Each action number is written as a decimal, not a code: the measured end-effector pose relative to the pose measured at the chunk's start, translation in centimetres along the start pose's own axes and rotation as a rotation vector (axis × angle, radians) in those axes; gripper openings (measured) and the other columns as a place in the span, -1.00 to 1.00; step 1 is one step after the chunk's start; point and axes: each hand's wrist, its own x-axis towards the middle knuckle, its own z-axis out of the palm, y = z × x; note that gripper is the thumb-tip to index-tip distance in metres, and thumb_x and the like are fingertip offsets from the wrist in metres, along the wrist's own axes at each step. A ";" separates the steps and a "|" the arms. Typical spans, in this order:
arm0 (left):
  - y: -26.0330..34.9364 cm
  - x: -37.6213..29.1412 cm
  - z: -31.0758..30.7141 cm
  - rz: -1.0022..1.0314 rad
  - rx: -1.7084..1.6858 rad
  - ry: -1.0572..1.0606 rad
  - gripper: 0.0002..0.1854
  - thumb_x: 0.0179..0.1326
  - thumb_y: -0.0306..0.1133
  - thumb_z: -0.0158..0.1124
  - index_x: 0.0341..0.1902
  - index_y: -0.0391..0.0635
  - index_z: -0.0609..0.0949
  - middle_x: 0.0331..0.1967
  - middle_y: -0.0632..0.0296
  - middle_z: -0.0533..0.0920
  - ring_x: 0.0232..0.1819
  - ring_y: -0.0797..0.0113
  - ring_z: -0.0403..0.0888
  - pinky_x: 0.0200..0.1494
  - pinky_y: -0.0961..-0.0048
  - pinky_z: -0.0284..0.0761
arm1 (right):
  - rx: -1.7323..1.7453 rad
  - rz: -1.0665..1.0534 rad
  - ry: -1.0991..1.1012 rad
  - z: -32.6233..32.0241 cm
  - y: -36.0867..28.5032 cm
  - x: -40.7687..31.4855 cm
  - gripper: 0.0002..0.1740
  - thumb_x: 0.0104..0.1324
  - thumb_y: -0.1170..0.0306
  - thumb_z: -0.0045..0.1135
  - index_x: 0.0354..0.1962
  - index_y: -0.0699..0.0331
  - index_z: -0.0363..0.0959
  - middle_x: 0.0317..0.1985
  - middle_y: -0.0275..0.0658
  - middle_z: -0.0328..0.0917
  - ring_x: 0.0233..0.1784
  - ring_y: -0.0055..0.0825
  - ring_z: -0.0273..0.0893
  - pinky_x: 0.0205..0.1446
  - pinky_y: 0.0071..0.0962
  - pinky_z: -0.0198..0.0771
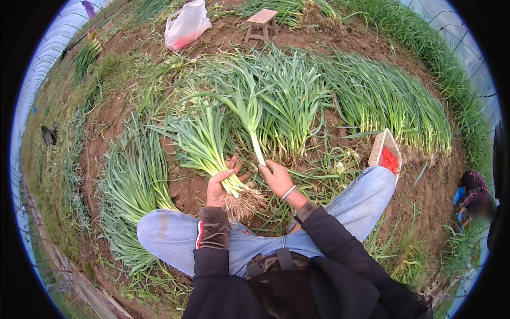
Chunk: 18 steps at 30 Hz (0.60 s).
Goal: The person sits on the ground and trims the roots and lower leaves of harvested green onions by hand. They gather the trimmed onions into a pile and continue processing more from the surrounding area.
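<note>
My left hand (218,187) is wrapped around a bunch of green garlic or leek-like plants (207,153), near their white lower stems. Tangled brown roots (244,201) hang from the bunch toward my lap. In my right hand (277,179) is a single plant (255,144), gripped low on its pale stem, with its leaves fanning upward. Beyond my hands lies a heap of the same plants (287,99), roots toward me. Another pile (135,171) rests beside my left knee. Pulled leaves (318,179) litter the soil in front of me.
By my right knee stands a woven-look basket (378,147) holding red ties or strips (388,160). A small wooden stool (262,20) and a white plastic bag (187,24) are farther off. More plants lie in a row (390,103). Another person (476,199) is low at the far right.
</note>
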 end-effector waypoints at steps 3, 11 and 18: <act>-2.9 0.9 -0.4 -0.065 0.078 0.082 -0.49 0.07 -0.56 0.06 0.17 -0.29 0.37 0.26 -0.10 0.36 0.29 -0.07 0.33 0.24 -0.13 0.34 | 0.066 -0.156 -0.195 4.5 3.7 -2.6 -0.65 0.42 0.26 -0.08 -0.04 0.35 0.47 -0.29 -0.10 0.59 -0.29 -0.39 0.53 -0.11 -0.45 0.40; -2.2 0.6 0.0 -0.048 -0.156 0.002 -0.53 0.01 -0.69 0.03 0.08 -0.24 0.34 0.17 -0.26 0.38 0.18 -0.20 0.42 0.26 0.03 0.41 | 0.210 0.121 -0.438 1.9 2.9 -2.7 -0.59 0.43 0.20 -0.08 -0.01 0.39 0.45 -0.26 -0.37 0.55 -0.24 -0.68 0.41 -0.13 -0.62 0.36; -1.2 1.0 0.3 -0.019 -0.056 0.058 -0.33 0.04 -0.66 0.03 0.31 -0.16 0.22 0.19 -0.25 0.36 0.20 -0.18 0.41 0.20 0.08 0.47 | 0.102 -0.191 -0.394 1.6 4.4 -3.8 -0.76 0.29 0.35 0.03 -0.23 0.40 0.46 -0.33 -0.11 0.58 -0.29 -0.34 0.54 -0.18 -0.35 0.41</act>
